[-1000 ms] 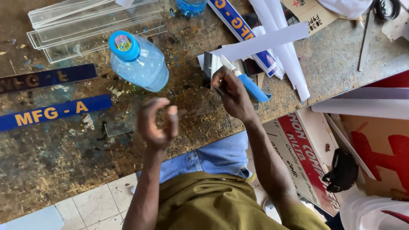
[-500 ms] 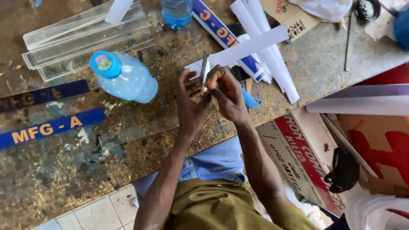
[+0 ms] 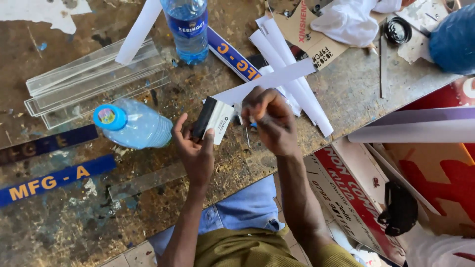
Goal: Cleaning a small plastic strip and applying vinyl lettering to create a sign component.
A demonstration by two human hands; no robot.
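Nearby, capped bottle [image 3: 133, 129] lies flat, seemingly holding clear water

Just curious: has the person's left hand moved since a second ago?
Yes. The left hand rose from the bench edge toward the lying clear plastic bottle with blue cap, now holding a black-and-white squeegee card.

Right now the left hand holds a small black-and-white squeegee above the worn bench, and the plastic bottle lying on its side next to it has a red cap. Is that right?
Not quite. In the head view the left hand does hold the black-and-white squeegee above the bench, but the bottle lying on its side has a blue cap, not a red one.
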